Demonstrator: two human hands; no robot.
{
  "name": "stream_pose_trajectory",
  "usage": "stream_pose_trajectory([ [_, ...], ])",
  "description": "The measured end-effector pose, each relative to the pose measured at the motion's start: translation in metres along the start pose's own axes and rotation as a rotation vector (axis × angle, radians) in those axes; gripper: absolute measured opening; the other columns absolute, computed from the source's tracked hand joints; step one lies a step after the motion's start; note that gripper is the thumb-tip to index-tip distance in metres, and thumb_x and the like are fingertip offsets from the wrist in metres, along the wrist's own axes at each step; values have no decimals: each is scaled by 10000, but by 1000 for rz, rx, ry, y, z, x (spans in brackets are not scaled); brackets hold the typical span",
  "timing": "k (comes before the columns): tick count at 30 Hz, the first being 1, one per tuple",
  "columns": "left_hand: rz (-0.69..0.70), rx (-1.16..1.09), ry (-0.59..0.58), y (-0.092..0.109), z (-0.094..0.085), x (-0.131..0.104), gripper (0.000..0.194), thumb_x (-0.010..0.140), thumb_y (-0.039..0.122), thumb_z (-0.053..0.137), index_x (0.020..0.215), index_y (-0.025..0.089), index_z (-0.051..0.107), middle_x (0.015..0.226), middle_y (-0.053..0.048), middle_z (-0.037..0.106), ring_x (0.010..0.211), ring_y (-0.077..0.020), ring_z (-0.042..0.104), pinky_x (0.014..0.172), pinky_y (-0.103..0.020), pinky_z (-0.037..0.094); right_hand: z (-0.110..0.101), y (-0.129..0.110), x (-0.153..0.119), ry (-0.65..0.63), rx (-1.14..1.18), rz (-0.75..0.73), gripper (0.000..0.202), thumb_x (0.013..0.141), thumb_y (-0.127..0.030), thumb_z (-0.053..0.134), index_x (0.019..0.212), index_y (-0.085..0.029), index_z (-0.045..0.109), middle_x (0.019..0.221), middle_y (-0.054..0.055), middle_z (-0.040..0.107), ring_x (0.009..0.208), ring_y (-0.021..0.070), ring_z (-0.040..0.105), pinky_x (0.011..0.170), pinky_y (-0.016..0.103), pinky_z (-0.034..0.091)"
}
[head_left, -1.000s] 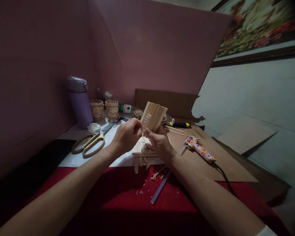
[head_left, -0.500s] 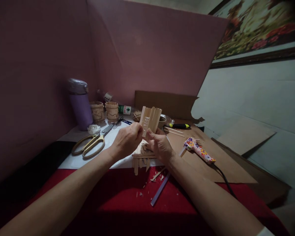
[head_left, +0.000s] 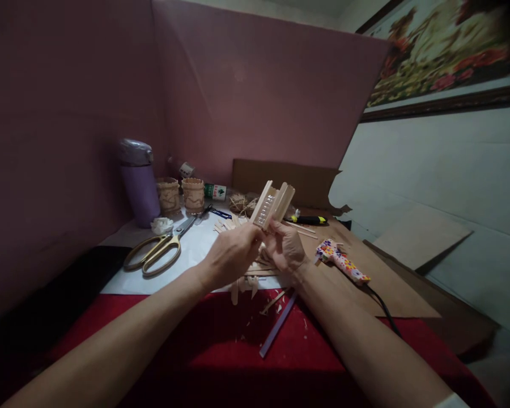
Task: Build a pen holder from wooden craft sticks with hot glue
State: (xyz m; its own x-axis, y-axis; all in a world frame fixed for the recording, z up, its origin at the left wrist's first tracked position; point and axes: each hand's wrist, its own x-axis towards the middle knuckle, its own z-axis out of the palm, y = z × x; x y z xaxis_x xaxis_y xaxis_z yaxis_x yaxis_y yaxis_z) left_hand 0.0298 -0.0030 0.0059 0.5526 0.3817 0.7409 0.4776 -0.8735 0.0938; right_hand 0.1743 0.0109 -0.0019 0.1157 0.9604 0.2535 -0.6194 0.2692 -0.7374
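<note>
- Left hand (head_left: pixel 236 249) and right hand (head_left: pixel 287 246) are gripping a ribbed wooden panel (head_left: pixel 282 203) by its near end.
- A clear, rippled streak (head_left: pixel 266 209) is glistening along it.
- It's slanting above flat, splintery sticks (head_left: pixel 261 273), mid-scene.
- Looped scissors (head_left: pixel 180 230) are lying left.

One stick-built piece (head_left: pixel 284 201) (two cups (head_left: pixel 194 196))

Noted beyond the grip: pink board (head_left: pixel 255 90), upright. Seen left of the grip: second pink board (head_left: pixel 72 113), darker, meeting the first at a corner. Seen far right of the grip: pale wall (head_left: pixel 433 167) with faint seams, carrying a framed painting (head_left: pixel 446 68) higher up. Seen below the grip: red cloth (head_left: pixel 187 345), shadowed toward the near edge. Recorded dim light overall, near black at lower left.
</note>
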Motion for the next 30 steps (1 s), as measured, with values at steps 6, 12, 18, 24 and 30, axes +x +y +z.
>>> stream_pose_trajectory([
  [6,-220,-112,253,-19,-10,4,104,874,245,556,787,191,533,678,6,560,578,-123,493,560,-249,397,4,3,-8,-131,-50,2,338,697,-305,771,1017,-229,695,987,29,748,1073,237,639,997,449,477],
  [12,-294,-130,255,-22,-3,4,89,849,182,563,761,189,577,720,-17,625,636,-139,556,610,-261,425,13,5,-16,-138,-106,-19,392,663,-330,804,1030,-252,688,1021,19,743,1059,232,642,1006,443,458],
  [18,-340,-114,234,-22,-1,3,48,820,172,589,795,178,630,739,-31,662,624,-143,569,594,-263,428,12,12,-14,-115,-163,-92,399,669,-343,801,1034,-251,669,935,1,732,945,206,658,955,403,481],
  [24,-344,-134,242,-22,0,2,54,810,173,565,766,185,593,673,-7,626,573,-129,540,559,-251,407,9,17,-20,-8,-386,-200,325,723,-370,771,994,-250,639,882,-18,703,840,179,625,823,335,494],
  [30,-290,32,182,-18,-1,2,70,809,156,536,762,203,515,646,4,567,564,-147,509,558,-271,371,11,15,-25,-30,-371,-184,268,742,-347,755,965,-255,639,822,-31,690,811,174,614,797,323,495],
])
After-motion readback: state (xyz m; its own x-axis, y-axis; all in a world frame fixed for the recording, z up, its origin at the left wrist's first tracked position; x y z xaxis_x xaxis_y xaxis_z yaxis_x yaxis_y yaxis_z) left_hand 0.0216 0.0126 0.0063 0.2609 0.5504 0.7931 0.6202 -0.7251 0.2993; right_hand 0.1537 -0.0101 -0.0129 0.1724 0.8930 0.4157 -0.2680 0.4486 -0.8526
